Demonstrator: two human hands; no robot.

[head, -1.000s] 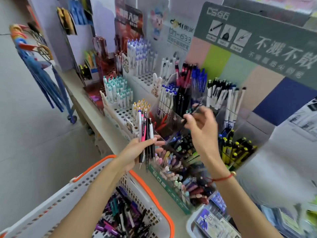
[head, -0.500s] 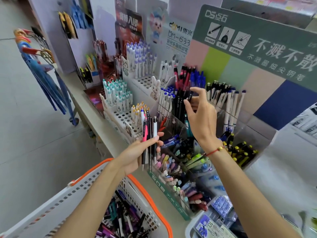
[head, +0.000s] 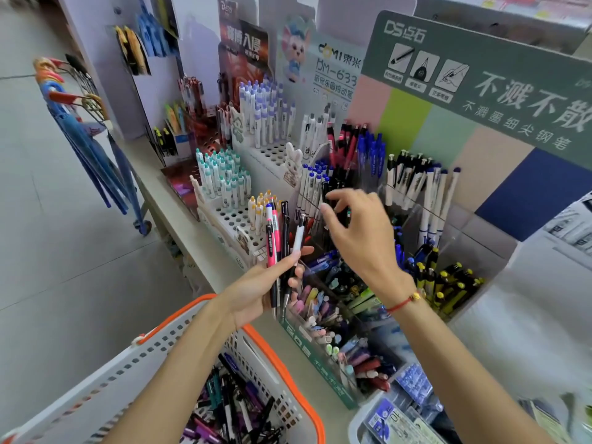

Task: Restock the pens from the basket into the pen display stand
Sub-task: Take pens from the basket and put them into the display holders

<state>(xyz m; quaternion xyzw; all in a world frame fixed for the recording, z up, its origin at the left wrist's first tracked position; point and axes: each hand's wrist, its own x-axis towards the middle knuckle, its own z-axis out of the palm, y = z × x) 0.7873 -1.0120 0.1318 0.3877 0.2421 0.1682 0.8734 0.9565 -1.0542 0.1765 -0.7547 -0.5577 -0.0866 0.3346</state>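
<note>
Left hand (head: 256, 293), centre of frame — grips a small bunch of pens (head: 282, 251) upright: one pink, one white, the rest dark, tips pointing down. Right hand (head: 358, 232), just right of centre, hovers over the clear compartments of the pen display stand (head: 480, 225); fingers loosely curled, thumb and forefinger apart, apparently holding nothing, though dark pens stand directly behind the fingertips. Red cord bracelet (head: 403, 302) on the right wrist. Basket (head: 288, 373), white with orange rim, at lower left — holds a loose heap of mixed pens (head: 230, 411). Stand sits on the tabletop (head: 173, 200); green sign (head: 480, 75) above it at upper right.
</note>
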